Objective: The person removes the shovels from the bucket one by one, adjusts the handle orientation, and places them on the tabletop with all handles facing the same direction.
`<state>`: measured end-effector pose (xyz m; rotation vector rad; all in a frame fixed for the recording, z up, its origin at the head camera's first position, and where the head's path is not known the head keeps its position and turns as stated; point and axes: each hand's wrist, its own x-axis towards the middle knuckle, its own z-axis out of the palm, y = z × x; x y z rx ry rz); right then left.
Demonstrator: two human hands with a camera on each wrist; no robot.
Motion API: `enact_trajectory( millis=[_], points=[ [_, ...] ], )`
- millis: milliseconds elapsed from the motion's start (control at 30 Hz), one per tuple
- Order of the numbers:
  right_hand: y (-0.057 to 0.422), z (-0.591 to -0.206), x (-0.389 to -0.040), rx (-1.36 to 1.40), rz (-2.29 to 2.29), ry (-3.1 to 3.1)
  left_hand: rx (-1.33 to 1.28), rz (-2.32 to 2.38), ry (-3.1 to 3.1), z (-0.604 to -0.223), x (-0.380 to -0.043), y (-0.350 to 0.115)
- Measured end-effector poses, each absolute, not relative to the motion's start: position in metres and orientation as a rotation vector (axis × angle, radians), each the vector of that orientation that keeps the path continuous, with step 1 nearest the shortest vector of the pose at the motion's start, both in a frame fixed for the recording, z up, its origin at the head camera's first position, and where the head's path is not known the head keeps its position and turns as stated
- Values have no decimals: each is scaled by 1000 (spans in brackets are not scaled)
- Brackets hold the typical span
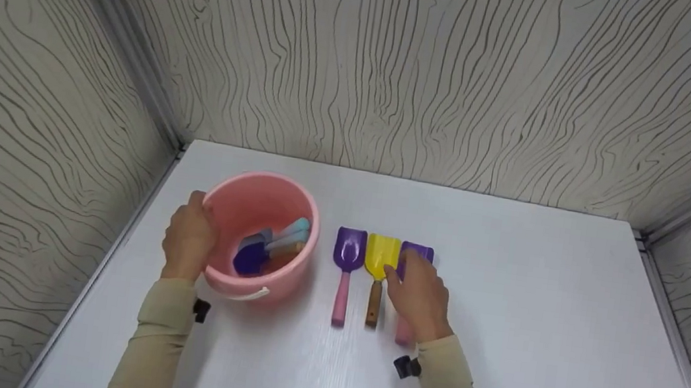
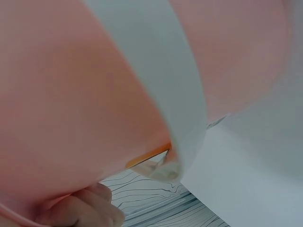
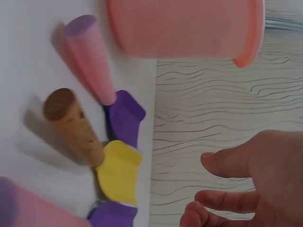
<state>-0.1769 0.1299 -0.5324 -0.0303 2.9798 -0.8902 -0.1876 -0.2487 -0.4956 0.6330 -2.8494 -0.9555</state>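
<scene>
A pink bucket (image 1: pixel 261 199) stands on the left of the white table, and my left hand (image 1: pixel 187 237) grips its left rim. Inside it lie a dark blue scoop (image 1: pixel 251 259) and other toy shovels with light blue handles (image 1: pixel 291 237). To the bucket's right, a purple shovel (image 1: pixel 349 249) with a pink handle, a yellow shovel (image 1: pixel 383 252) with a brown handle and another purple shovel (image 1: pixel 424 252) form a row. My right hand (image 1: pixel 420 294) is over the rightmost shovel, partly covering it. The right wrist view shows its thumb and fingers apart, nothing between them.
A white band-like handle (image 2: pixel 161 71) crosses the bucket's outside. Behind the white table (image 1: pixel 538 299) rises a wood-patterned wall (image 1: pixel 400 81), with side walls at left and right. Each wrist wears a small black device (image 1: pixel 407 366).
</scene>
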Motion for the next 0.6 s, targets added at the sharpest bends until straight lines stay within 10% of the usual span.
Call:
enact_trajectory(
  millis=[600],
  points=[
    [59, -461, -217, -814, -1111, 3036, 652, -994, -2872, -495, -189, -249]
  ],
)
